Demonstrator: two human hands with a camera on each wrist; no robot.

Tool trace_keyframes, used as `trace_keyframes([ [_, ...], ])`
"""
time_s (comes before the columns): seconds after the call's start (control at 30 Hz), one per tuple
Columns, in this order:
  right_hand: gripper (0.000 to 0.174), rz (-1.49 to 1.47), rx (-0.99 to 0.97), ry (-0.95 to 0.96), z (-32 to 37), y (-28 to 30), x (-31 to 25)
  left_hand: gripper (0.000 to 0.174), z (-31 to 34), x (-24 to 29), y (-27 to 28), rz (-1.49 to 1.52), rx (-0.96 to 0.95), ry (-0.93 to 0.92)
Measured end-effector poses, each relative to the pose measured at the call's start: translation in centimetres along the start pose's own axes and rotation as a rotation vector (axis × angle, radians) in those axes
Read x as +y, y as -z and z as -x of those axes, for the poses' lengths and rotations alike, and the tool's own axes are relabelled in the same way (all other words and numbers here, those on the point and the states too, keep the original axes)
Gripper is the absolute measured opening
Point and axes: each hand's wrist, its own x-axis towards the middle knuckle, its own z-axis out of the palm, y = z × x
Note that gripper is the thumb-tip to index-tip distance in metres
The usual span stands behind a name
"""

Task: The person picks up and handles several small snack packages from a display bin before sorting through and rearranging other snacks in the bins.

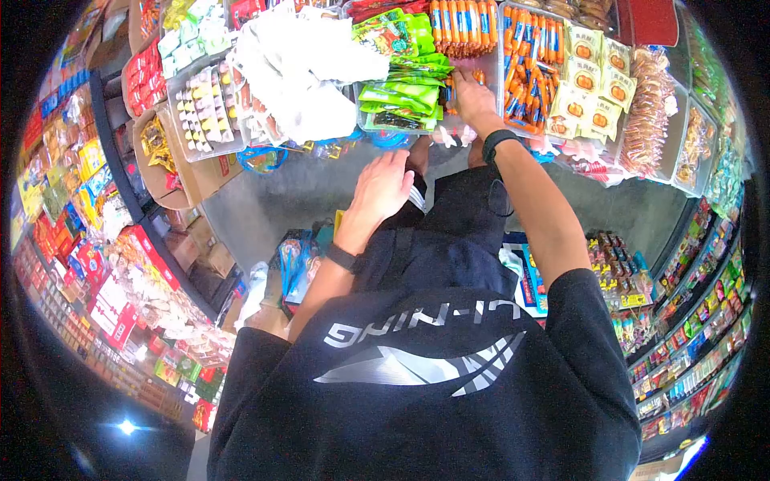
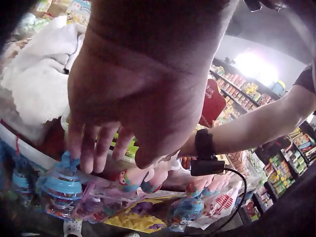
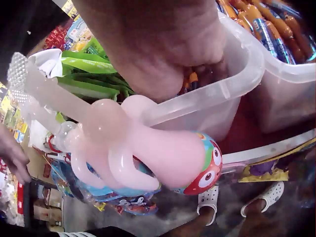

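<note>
Shop aisle, gray floor (image 1: 265, 204), stocked shelves (image 1: 706, 301). Right hand (image 1: 475, 100) inside translucent rigid bin (image 3: 210, 96) with slim, shiny orange sticks (image 1: 464, 28); fingers partly hidden, grip can't tell. Glossy green packets (image 1: 401, 100) beside, rumpled white cloth (image 1: 309, 84) left. Left hand (image 1: 383, 186) near bins, fingers straight, slightly apart.

Hours: read from the person, twelve being straight ahead.
Pouches (image 1: 405, 96): twelve o'clock, in a tub.
Cloth (image 1: 301, 76): eleven o'clock, over tubs, left of the pouches.
Wrapped sticks (image 1: 465, 26): between twelve and one, in two adjoining tubs, right of the pouches.
Square packets (image 1: 600, 80): one o'clock, right of the sticks.
Carton (image 1: 196, 180): ten o'clock, packets within.
Hanging bottles (image 2: 60, 190): at the display's near edge, below the tubs.
Left shelving (image 1: 96, 264): around nine o'clock.
Right shelving (image 1: 706, 309): three o'clock.
</note>
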Motion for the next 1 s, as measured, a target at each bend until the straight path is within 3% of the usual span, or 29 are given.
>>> trace_keyframes([
  [0.33, 0.081, 0.052, -0.031, -0.046, -1.2, -1.0, 0.0, 0.039, 0.2, -0.7, -0.7, -0.007, -0.025, -0.004],
  [0.4, 0.082, 0.021, -0.02, -0.049, -0.8, -0.9, 0.0, 0.031, 0.0, -0.8, -0.7, -0.006, 0.08, -0.057],
  [0.53, 0.081, -0.102, 0.096, 0.0, 1.1, -0.5, 0.1, 0.033, -0.3, -0.7, 0.1, -0.015, 0.093, -0.067],
  [0.63, 0.082, -0.035, 0.036, -0.045, 0.9, -0.2, -0.3, 0.034, -0.6, -0.2, 1.1, -0.007, 0.117, -0.074],
  [0.73, 0.079, -0.001, 0.01, -0.055, 0.0, -0.4, -0.6, 0.04, -0.8, -0.2, 1.0, -0.026, -0.012, -0.028],
  [0.8, 0.076, 0.084, 0.018, -0.11, -0.8, -1.3, -0.6, 0.036, -0.8, -0.7, 0.0, -0.035, 0.122, -0.081],
  [0.93, 0.077, 0.054, 0.01, -0.099, 0.2, -0.5, -0.5, 0.04, -0.4, -0.7, 0.0, -0.046, -0.021, -0.047],
  [1.0, 0.075, -0.13, 0.14, -0.008, 1.5, 0.4, -0.4, 0.04, -0.3, -0.4, 0.3, -0.052, -0.034, -0.051],
])
